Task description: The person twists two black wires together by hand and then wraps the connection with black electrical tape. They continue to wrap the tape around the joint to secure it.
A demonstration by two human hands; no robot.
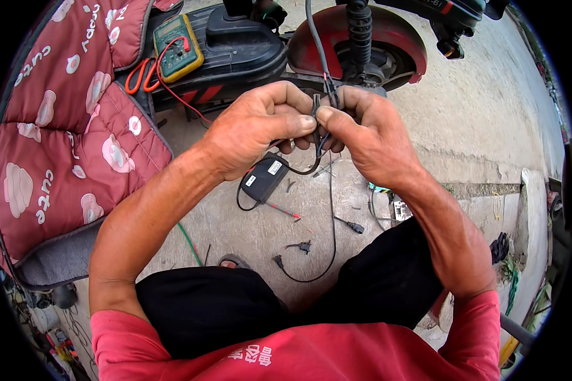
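Both my hands meet in front of the scooter's rear wheel, thumbs nearly touching. My left hand (260, 124) pinches a dark cable (317, 136) between thumb and fingers. Beside it, my right hand (365, 127) is closed on a black cable (330, 79) that hangs down from above, with some red on it. How the two cables meet is hidden by my fingers. A black charger box (265, 180) lies on the ground below, and a dark cord runs from near it up toward my hands.
A green and yellow multimeter (179, 54) with red leads sits on the scooter footboard (235, 54) at the far left. A pink padded cover (63, 127) hangs at left. Cut cable ends with plugs (357, 227) and a red-tipped probe (294, 216) lie on the concrete between my feet.
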